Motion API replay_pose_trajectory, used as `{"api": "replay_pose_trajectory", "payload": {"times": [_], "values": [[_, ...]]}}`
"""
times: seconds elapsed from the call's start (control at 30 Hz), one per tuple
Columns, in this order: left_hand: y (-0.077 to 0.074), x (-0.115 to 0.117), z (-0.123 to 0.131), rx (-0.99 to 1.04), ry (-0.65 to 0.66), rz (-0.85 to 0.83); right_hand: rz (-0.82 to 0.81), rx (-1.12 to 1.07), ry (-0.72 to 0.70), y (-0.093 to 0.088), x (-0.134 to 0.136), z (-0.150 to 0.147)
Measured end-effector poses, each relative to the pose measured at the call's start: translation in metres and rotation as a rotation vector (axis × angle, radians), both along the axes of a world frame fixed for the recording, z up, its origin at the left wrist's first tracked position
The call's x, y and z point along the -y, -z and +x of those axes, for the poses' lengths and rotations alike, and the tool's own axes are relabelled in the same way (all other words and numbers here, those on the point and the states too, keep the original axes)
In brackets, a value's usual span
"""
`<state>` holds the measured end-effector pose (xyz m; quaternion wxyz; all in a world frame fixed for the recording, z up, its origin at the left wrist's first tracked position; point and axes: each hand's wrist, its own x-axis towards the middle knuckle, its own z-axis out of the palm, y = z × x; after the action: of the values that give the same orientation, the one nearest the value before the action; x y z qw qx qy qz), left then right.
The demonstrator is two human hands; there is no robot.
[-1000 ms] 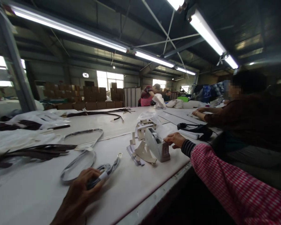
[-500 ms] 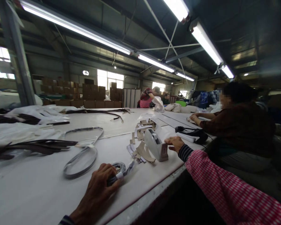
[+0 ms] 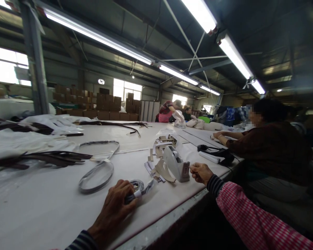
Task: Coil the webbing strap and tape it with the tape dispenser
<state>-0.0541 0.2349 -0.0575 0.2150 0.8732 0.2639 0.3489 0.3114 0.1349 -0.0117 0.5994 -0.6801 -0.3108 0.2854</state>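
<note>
My left hand rests on the table with its fingers curled around a coiled grey strap. A loose end in clear plastic sticks out of the coil to the right, with a small white band near it. My right hand pinches thumb and fingers together at the front end of a white tape dispenser. It seems to grip the tape end there, though the clear tape barely shows. Beside the dispenser lie pieces of beige card.
Longer grey straps lie looped on the white table. Dark straps and white plastic bags are at the left. A black object with a white roll lies near a co-worker at the right.
My right hand has drawn slightly away from the dispenser's front, its fingers going from stretched to pinched. My left hand stays on the coiled strap. The view has shifted slightly.
</note>
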Motion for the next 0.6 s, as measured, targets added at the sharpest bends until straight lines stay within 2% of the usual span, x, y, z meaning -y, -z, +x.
{"api": "replay_pose_trajectory", "payload": {"times": [0.13, 0.33, 0.5, 0.6], "values": [[0.000, -0.004, -0.001, 0.027, -0.025, -0.084, -0.003, 0.067, -0.025, 0.005, -0.001, 0.003], [-0.005, -0.007, -0.002, 0.150, -0.108, -0.189, -0.069, 0.208, -0.149, 0.004, 0.003, 0.019], [-0.011, -0.008, -0.005, 0.289, -0.170, -0.275, -0.141, 0.437, -0.173, 0.015, 0.002, 0.035], [-0.011, -0.010, -0.006, 0.358, -0.203, -0.336, -0.237, 0.658, -0.197, 0.003, -0.002, 0.043]]}}
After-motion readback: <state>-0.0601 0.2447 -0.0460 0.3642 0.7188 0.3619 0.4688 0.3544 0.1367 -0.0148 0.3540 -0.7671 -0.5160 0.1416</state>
